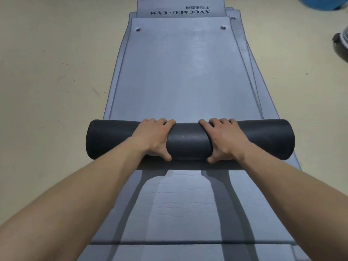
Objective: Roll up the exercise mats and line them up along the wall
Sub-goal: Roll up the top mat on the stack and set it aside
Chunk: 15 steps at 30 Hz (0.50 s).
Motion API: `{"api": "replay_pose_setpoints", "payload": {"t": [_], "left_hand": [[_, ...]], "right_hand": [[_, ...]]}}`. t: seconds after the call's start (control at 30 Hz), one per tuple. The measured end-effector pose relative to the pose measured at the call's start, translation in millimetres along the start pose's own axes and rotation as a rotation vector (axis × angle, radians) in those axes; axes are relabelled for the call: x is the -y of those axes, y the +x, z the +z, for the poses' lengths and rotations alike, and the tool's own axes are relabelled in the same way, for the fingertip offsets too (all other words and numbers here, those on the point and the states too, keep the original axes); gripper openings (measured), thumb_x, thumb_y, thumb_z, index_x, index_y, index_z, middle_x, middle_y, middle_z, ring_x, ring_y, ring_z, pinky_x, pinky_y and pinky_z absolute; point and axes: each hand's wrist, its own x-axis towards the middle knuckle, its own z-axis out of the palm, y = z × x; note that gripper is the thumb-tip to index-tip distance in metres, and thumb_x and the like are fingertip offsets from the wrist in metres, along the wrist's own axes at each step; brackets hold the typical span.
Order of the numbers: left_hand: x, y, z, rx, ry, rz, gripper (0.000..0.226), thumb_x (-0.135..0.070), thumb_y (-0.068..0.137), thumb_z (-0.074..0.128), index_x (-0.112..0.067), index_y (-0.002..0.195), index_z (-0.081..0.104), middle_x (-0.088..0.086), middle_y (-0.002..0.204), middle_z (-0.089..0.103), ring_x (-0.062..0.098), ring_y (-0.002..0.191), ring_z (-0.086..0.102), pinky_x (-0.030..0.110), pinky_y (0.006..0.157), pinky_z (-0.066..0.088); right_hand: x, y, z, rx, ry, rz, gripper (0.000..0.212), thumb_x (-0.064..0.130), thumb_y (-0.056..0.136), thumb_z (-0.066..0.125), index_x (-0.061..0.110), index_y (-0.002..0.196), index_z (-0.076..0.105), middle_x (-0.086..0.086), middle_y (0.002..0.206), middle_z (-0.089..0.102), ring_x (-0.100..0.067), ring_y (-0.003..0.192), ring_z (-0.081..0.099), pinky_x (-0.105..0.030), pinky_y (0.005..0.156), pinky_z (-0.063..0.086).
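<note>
Your left hand (152, 141) and right hand (225, 141) both clasp the dark roll (189, 143), with the fingers curled over its far side and the thumbs tucked against its near side. They sit close together around the roll's middle, the left at 9 o'clock of centre and the right at 3 o'clock, with a short bare stretch of roll between them. The roll lies crosswise and its ends reach past both hands.

Toward 12 o'clock from the roll, the unrolled rest of the top mat (178, 76) lies flat and grey, with a metal eyelet (138, 30) in each far corner. It rests on a stack of grey mats (188, 208), whose edges show at 3 o'clock and whose surface runs toward 6 o'clock between your forearms. Beyond the top mat's far end, a lower mat shows upside-down print (179, 12) reading AVOCADO-GYM.

The stack lies on a beige floor (47, 72). At 1 o'clock a blue thing (323, 3) is cut off by the frame, and at 2 o'clock a white slatted thing (343, 39) is cut by the edge.
</note>
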Motion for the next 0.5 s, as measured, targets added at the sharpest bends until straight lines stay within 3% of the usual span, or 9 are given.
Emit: {"api": "replay_pose_setpoints", "payload": {"t": [0.07,0.13,0.23,0.3,0.4,0.5], "left_hand": [[1,-4,-8,0.181,-0.119,0.022,0.116,-0.077,0.049,0.081,-0.033,0.145,0.034,-0.006,0.127,0.058,0.024,0.108,0.060,0.043,0.091,0.052],[1,-13,-3,0.292,-0.197,0.032,0.119,-0.078,0.042,0.083,-0.037,0.144,0.037,-0.010,0.127,0.060,0.022,0.110,0.060,0.042,0.092,0.051],[1,-12,1,0.344,-0.277,0.012,0.128,-0.080,0.035,0.082,-0.041,0.148,0.036,-0.013,0.133,0.060,0.021,0.119,0.059,0.044,0.103,0.049],[4,-7,0,0.365,-0.324,-0.003,0.132,-0.080,0.036,0.083,-0.040,0.152,0.033,-0.011,0.139,0.057,0.022,0.125,0.057,0.044,0.108,0.046],[7,-18,3,0.200,-0.274,-0.023,0.133,-0.082,0.054,0.077,-0.031,0.162,0.020,-0.004,0.155,0.042,0.024,0.138,0.044,0.044,0.114,0.039],[-3,-43,13,-0.005,-0.040,-0.022,0.140,-0.092,0.052,0.065,-0.026,0.163,0.011,0.003,0.162,0.032,0.029,0.143,0.039,0.046,0.118,0.033]], "right_hand": [[-3,-6,-12,0.172,0.087,-0.052,0.127,0.075,0.053,0.080,0.032,0.155,0.017,-0.005,0.138,0.050,-0.031,0.119,0.055,-0.048,0.103,0.046],[4,-22,-9,0.269,0.140,-0.056,0.132,0.078,0.052,0.081,0.035,0.158,0.013,-0.003,0.144,0.046,-0.030,0.126,0.051,-0.053,0.111,0.040],[25,-51,14,0.098,0.101,0.028,0.142,0.087,0.047,0.075,0.034,0.160,0.007,-0.001,0.158,0.030,-0.031,0.144,0.033,-0.060,0.122,0.019],[29,-55,26,0.035,0.088,0.041,0.142,0.089,0.046,0.074,0.033,0.159,0.010,0.001,0.159,0.030,-0.028,0.145,0.032,-0.055,0.121,0.021],[16,-32,15,0.099,0.145,0.008,0.129,0.085,0.049,0.074,0.037,0.155,0.018,0.004,0.148,0.044,-0.026,0.132,0.048,-0.052,0.111,0.036],[1,-6,-9,0.254,0.268,-0.002,0.129,0.082,0.046,0.080,0.038,0.154,0.025,0.006,0.140,0.052,-0.025,0.122,0.057,-0.049,0.103,0.046]]}}
